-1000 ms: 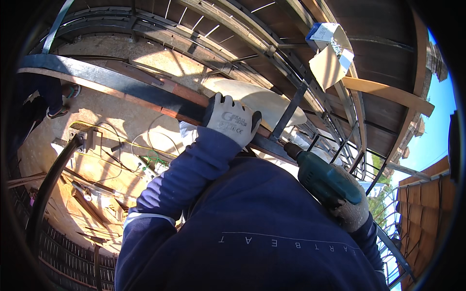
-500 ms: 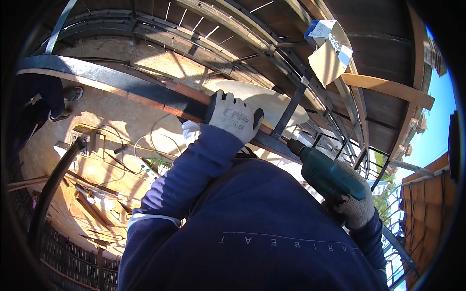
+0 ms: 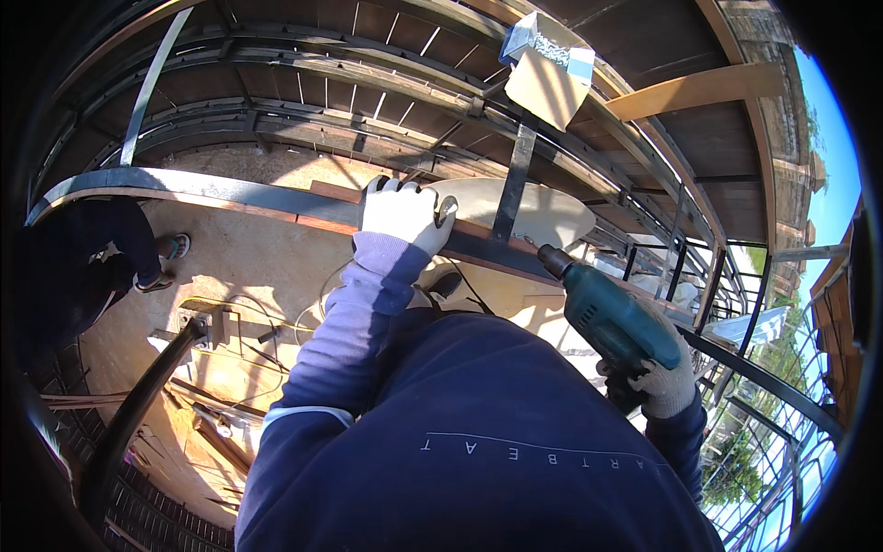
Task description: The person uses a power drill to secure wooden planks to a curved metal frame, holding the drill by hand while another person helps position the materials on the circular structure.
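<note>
- The dark metal beam (image 3: pixel 258 204), likely stiff, crosses before us, our gloved left hand (image 3: pixel 402 217) grasping its edge.
- At right, the green drill (image 3: pixel 614 317), probably weighty, best held by its handle (image 3: pixel 624 393), sits clasped in our right hand (image 3: pixel 670 385).

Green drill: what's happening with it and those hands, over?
Right hand gripping green drill. Left hand on dark beam. Bit by the beam, contact unclear; dark crossbar close beside it.
</note>
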A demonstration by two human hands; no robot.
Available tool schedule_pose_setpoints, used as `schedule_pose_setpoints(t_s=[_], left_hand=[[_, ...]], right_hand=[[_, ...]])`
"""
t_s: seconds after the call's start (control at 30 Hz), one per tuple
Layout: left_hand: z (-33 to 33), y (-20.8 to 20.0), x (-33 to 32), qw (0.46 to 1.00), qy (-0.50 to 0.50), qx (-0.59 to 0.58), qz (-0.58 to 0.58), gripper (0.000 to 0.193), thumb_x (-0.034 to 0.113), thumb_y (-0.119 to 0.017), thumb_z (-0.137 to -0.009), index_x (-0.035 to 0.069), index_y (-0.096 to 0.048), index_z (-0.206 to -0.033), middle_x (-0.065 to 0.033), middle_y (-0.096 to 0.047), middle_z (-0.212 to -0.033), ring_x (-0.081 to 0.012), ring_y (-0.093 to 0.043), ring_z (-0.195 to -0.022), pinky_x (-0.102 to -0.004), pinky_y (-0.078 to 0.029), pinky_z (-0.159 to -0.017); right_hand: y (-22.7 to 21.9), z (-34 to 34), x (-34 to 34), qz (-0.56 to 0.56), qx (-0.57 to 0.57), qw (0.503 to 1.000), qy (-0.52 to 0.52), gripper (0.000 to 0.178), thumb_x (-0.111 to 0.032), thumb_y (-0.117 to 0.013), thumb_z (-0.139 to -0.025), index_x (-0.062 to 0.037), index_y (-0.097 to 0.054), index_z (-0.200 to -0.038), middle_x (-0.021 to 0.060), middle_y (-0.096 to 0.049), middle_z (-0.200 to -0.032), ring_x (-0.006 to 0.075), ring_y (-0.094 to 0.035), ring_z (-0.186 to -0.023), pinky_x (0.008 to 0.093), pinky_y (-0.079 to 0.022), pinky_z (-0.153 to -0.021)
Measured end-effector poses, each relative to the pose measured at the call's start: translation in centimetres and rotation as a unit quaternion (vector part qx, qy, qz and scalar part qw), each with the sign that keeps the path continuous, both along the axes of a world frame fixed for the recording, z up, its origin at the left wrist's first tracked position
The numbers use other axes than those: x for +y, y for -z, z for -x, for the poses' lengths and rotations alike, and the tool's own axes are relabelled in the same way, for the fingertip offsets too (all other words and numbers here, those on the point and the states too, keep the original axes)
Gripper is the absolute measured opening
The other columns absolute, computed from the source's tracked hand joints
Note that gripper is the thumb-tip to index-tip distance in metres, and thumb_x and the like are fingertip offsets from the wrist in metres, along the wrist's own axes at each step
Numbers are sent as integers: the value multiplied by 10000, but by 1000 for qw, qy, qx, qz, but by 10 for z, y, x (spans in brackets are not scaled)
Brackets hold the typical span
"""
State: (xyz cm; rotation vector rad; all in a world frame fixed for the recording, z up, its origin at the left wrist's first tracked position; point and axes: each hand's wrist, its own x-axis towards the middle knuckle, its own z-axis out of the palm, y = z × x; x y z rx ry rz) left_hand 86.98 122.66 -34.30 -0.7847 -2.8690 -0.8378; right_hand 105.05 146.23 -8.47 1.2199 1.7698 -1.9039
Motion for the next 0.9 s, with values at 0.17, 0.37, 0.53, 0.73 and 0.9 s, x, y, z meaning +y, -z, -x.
schedule_pose_setpoints(t_s=[0.17,0.37,0.53,0.73,0.9], left_hand=[[-6,4,2,998,-10,54,-20,285,376,-720,-860,97,-725,-918,-96,-694,-809,-313,-659,-848,-454,-486,-871],[-5,14,15,996,11,21,91,318,425,-682,-892,116,-741,-941,-122,-733,-904,-325,-686,-905,-452,-482,-928],[-37,3,54,995,-68,76,-7,335,335,-722,-884,103,-719,-1125,-141,-716,-1080,-349,-664,-1006,-464,-477,-976],[-152,-31,243,980,146,40,-126,232,225,-726,-889,86,-720,-1076,-151,-719,-994,-355,-681,-923,-439,-525,-838],[-221,-9,406,959,258,-47,-108,296,287,-713,-907,61,-705,-1098,-179,-718,-1000,-370,-695,-943,-461,-543,-838]], right_hand=[[30,-78,31,-89,105,988,-77,705,-85,-756,-857,54,-420,-1461,211,-629,-1296,309,-707,-1051,424,-633,-825],[40,-176,62,-4,152,988,33,1041,-212,-943,-673,53,-385,-1511,162,-552,-1453,251,-558,-1322,393,-440,-1132],[41,-264,106,-67,210,975,40,996,-191,-913,-671,33,-418,-1505,141,-566,-1441,217,-556,-1318,371,-426,-1135],[54,-391,164,-25,243,948,203,920,55,-733,-629,18,-437,-1499,141,-626,-1350,219,-619,-1236,352,-509,-1043],[39,-471,196,-143,247,915,285,880,67,-677,-654,-25,-457,-1502,79,-655,-1294,131,-622,-1132,314,-531,-982]])
